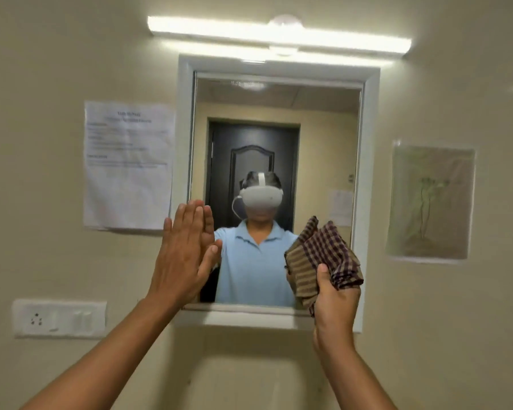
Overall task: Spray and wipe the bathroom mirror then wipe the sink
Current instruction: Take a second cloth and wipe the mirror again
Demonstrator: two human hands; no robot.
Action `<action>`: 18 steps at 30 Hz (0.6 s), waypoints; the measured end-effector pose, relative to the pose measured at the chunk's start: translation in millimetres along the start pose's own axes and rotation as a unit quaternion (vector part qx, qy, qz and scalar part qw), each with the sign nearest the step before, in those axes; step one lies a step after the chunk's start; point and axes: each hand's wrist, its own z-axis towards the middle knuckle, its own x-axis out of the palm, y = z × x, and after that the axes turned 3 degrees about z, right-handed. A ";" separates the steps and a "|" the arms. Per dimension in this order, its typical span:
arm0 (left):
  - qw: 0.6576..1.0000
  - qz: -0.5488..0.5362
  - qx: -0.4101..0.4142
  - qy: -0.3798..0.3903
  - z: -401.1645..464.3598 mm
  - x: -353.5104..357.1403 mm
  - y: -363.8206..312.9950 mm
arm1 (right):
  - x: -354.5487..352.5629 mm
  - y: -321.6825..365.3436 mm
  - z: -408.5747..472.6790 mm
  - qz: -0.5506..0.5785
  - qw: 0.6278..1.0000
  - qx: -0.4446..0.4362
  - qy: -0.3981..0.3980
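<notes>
The bathroom mirror [314,137] hangs on the wall in a white frame, straight ahead. My left hand [184,250] is flat and open, fingers together, pressed at the mirror's lower left corner and frame. My right hand [335,294] grips a bunched brown and purple checked cloth [323,255] held up against the mirror's lower right part. The glass reflects a person in a light blue shirt wearing a white headset, with a dark door behind. No sink or spray bottle is in view.
A lit tube light [279,35] runs above the mirror. A printed paper notice [128,164] is taped left of the frame, a faded drawing [430,202] to the right. A white socket and switch plate [60,318] sits low on the left wall.
</notes>
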 end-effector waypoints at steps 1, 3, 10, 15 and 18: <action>1.000 0.011 0.001 -0.008 15.4 -2.6 3.5 | 10.4 12.4 9.5 0.000 1.000 -0.022 -0.017; 0.999 0.031 0.002 -0.028 43.1 -8.4 10.7 | 29.7 36.1 27.4 0.002 0.997 -0.063 -0.044; 0.994 0.064 -0.003 -0.090 120.0 -31.2 32.4 | 94.8 104.9 86.0 -0.147 0.917 -0.368 -0.050; 0.990 0.093 0.011 -0.103 158.7 -35.0 47.3 | 131.8 105.9 139.4 -0.382 0.822 -0.423 -0.017; 0.987 0.110 0.037 -0.113 171.8 -33.9 56.7 | 147.4 97.6 151.2 -0.487 0.759 -0.431 0.002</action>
